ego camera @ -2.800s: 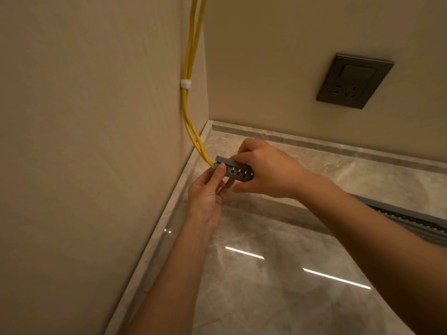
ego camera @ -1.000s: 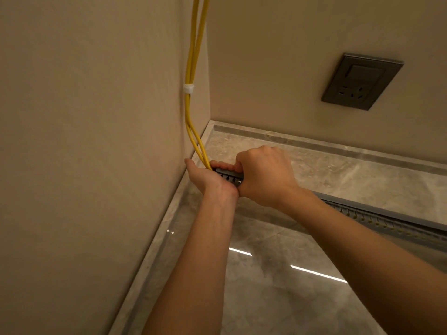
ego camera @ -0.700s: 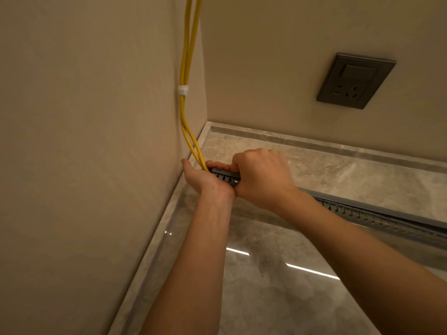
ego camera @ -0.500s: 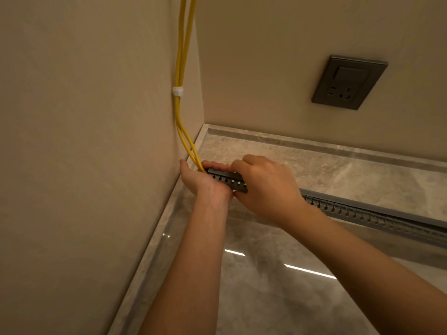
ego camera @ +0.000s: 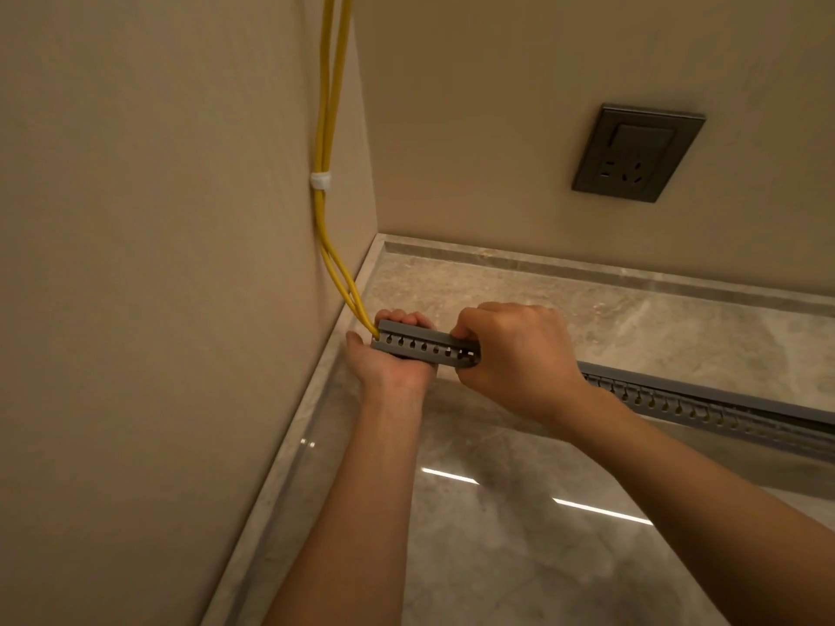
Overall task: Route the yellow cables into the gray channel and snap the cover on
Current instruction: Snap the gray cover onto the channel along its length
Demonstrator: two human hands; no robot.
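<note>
Left hand: grip clamped on the left end of the gray channel, fingers curled over its far side, thumb at the near left corner. Right hand: grip closed around the same channel just to the right, the two hands almost touching. Channel lies low over the floor, near the left wall, and runs off right. Yellow cables drop down that wall through a white clip into the channel's left end. Socket on the far wall; any marking is too small to read.

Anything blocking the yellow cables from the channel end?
Nothing visible. The yellow cables drop from the white clip straight into the left end of the gray channel; the left hand grips that end, the right hand farther along.
</note>
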